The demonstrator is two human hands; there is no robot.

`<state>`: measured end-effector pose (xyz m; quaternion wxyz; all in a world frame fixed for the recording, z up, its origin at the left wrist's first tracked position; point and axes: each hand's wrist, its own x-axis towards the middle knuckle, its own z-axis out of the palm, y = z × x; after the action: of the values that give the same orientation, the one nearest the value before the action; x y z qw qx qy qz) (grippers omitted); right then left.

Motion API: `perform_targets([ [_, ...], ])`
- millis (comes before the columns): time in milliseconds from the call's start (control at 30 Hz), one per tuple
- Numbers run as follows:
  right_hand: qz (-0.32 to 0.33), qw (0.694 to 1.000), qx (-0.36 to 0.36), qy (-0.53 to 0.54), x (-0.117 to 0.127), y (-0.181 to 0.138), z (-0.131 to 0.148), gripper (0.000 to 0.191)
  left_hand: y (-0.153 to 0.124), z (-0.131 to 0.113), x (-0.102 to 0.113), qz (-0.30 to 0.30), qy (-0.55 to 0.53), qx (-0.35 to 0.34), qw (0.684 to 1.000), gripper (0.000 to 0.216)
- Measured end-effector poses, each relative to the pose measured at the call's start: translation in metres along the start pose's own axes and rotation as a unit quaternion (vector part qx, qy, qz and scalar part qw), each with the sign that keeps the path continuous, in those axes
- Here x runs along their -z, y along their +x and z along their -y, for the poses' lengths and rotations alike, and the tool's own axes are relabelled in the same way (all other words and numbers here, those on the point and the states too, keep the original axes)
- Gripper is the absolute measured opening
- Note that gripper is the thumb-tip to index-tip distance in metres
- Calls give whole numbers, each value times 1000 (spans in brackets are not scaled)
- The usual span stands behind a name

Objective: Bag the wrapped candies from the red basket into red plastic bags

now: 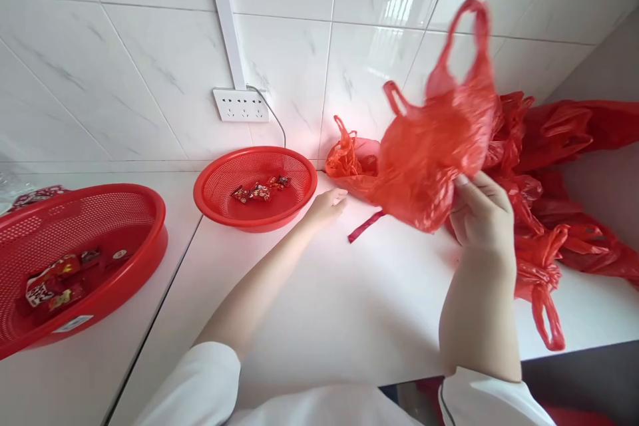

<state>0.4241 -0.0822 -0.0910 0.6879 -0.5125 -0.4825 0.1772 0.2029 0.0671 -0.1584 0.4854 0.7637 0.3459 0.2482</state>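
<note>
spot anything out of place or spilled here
A dark red strip pokes out by the bag in the right hand, looking stray against the white counter; whether it's attached is unclear. No spill shows: the packets sit inside the baskets.

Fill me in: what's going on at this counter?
The person's right hand holds up a red plastic bag. The left hand is beside a red basket containing a few small wrapped packets. Another red basket with packets stands farther left; more red bags are piled at right.
</note>
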Motion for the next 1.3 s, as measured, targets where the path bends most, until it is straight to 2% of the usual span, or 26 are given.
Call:
perform_targets([
  [33,73,997,-30,0,-3,-5,3,23,-7,-6,7,9,-37,-1,999,69],
  [100,196,978,-76,-6,-13,-13,8,26,-21,-16,23,59,-182,-27,981,81],
  [133,243,966,-86,-3,-20,-16,9,27,-27,-21,31,88,-246,-55,964,84],
  [200,320,943,-95,6,-35,-21,11,27,-39,-27,46,100,-298,-90,945,79],
  [333,448,890,-90,-8,-64,-27,13,29,-58,-30,63,28,-284,-89,954,73],
  [433,520,848,-66,-83,-74,-26,15,31,-73,-32,68,-35,-278,-83,956,54],
  [500,545,826,-48,-135,-77,-24,19,33,-84,-36,71,-76,-235,-81,966,42],
  [567,539,826,-28,-159,-82,-22,25,43,-97,-43,73,-105,-169,-71,978,33],
  [667,480,867,19,-134,-98,-24,36,58,-115,-51,73,-116,-75,-47,989,29],
  [700,454,883,31,-118,-105,-25,38,53,-121,-52,73,-110,-56,-43,991,29],
  [800,373,924,34,-78,-125,-27,38,23,-133,-46,80,-98,-32,-27,994,27],
  [833,336,939,26,-66,-129,-27,35,21,-137,-41,86,-107,-30,-22,994,26],
  [967,159,986,8,-46,-125,-18,21,22,-149,-22,119,-213,-20,-15,977,33],
  [1033,114,991,4,-65,-116,-13,16,18,-154,-18,132,-262,-24,-22,964,33],
  [1100,100,990,-6,-95,-104,-9,12,23,-158,-19,140,-282,-38,-36,958,30],
  [1200,105,976,-25,-187,-90,-6,10,29,-159,-24,144,-272,-31,-99,957,18],
  [1300,158,937,-55,-306,-80,-3,10,13,-158,-25,147,-232,-26,-185,955,19],
])
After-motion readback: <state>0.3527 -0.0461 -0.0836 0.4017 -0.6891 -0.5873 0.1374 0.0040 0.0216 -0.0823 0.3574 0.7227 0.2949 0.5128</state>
